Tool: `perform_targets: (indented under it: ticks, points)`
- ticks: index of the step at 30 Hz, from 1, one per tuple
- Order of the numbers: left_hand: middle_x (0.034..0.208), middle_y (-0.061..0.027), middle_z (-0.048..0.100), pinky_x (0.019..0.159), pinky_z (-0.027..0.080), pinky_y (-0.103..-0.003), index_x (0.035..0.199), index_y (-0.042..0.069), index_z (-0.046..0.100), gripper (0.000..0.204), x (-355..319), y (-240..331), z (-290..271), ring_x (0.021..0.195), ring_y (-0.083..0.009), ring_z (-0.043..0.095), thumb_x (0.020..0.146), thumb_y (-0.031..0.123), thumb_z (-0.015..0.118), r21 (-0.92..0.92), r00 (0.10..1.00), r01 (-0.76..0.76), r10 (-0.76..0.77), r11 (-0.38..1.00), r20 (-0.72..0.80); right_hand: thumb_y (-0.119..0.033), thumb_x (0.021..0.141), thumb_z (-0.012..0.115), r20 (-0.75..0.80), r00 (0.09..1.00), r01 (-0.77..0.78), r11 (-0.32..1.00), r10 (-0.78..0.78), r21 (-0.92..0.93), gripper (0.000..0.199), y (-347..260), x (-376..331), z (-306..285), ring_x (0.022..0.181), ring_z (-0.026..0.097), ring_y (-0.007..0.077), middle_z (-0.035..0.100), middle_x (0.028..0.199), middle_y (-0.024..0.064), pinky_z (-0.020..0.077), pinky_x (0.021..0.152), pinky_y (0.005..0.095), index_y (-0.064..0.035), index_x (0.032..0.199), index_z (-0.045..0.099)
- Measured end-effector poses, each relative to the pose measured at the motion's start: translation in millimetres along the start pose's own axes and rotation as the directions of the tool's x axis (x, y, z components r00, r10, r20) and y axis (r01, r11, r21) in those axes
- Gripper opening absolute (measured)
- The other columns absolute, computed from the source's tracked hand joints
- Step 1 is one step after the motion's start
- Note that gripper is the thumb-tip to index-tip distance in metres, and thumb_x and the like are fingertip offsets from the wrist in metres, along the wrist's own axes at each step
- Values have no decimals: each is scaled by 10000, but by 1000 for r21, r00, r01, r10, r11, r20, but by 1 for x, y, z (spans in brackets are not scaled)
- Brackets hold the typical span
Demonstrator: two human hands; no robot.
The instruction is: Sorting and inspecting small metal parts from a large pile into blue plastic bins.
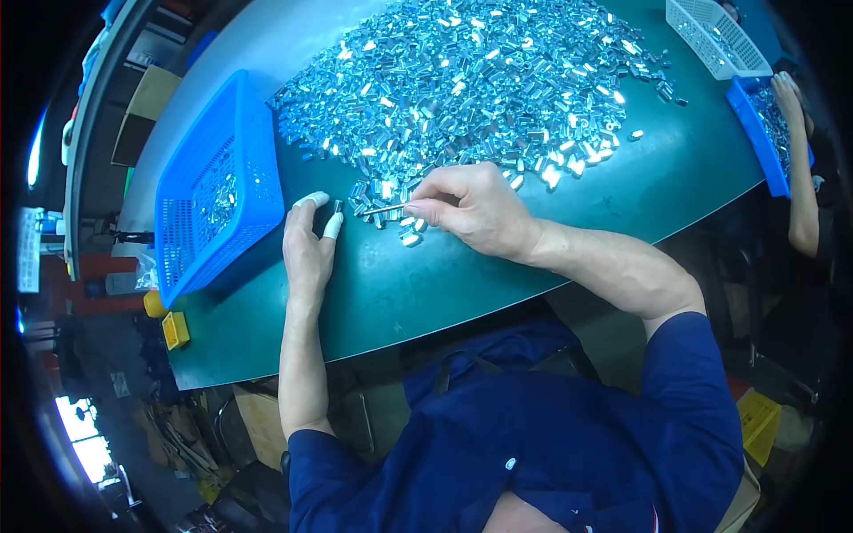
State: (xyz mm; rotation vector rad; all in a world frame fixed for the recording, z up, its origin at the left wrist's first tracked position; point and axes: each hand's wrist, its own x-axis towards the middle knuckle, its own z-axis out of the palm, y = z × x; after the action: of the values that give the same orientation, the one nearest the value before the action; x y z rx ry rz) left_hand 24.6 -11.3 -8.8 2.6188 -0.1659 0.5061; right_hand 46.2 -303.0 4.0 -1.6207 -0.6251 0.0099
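Observation:
A big heap of small shiny metal sleeves (pixel 462 89) spreads over the green table. My right hand (pixel 484 211) pinches a thin metal rod (pixel 384 210) between thumb and forefinger, its tip pointing left at the heap's near edge. To its left, my left hand (pixel 308 253) rests at the table, thumb and forefinger apart, with white covers on the fingertips. One small dark metal sleeve (pixel 338 206) is right at the left thumb's tip; whether they touch I cannot tell.
Left of my left hand stands a blue plastic basket (pixel 267 169) with some metal pieces inside. A small yellow box (pixel 175 330) sits at the table's left corner. At far right, another person's hand (pixel 787 98) reaches into a blue tray (pixel 742 102) beside a white basket (pixel 755 64).

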Motion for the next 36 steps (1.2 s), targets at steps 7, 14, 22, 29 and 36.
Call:
perform_targets:
  ticks: [7, 14, 22, 29, 36]
  points:
    - [1124, -137, 717, 916, 545, -366, 1084, 10, 729, 203, -8, 10, -4, 1051, -274, 689, 883, -10, 757, -172, 1000, -8, 10, 985, 14, -244, 947, 722, -33, 999, -28, 999, 27, -22, 220, 6, 2, 2, 695, 704, 237, 736, 790, 126, 530, 648, 352, -27, 934, 751]
    - [1060, -123, 738, 892, 547, -344, 1097, 2, 731, 217, -16, 60, -15, 990, -241, 703, 883, -17, 763, -319, 994, -36, 67, 947, 86, -247, 947, 720, -18, 1000, -21, 999, 20, -41, 216, 9, 1, 4, 717, 714, 256, 737, 802, 134, 533, 662, 368, -34, 944, 753]
    - [1057, -124, 743, 892, 548, -349, 1096, 8, 734, 230, -13, 69, -20, 998, -244, 708, 872, -11, 781, -337, 992, -43, 80, 941, 99, -251, 948, 720, -23, 999, -30, 998, 29, -60, 220, 6, 2, 1, 714, 714, 269, 731, 795, 141, 525, 649, 381, -34, 933, 753]
    - [1058, -126, 742, 895, 542, -336, 1093, -14, 728, 230, -9, 84, -21, 986, -240, 715, 869, -29, 773, -282, 967, -185, 226, 941, 120, -285, 997, 698, 79, 996, 40, 988, -29, -149, 299, 8, 0, -1, 615, 666, 200, 694, 687, 100, 495, 582, 355, -29, 846, 734]
    - [1037, -131, 739, 857, 548, -355, 1083, 1, 729, 225, -9, 90, -19, 967, -264, 719, 865, -31, 774, -259, 958, -205, 248, 944, 142, -330, 1027, 660, 142, 990, 1, 992, 17, -125, 398, 9, 0, 2, 540, 634, 237, 655, 609, 76, 471, 532, 392, -59, 738, 696]
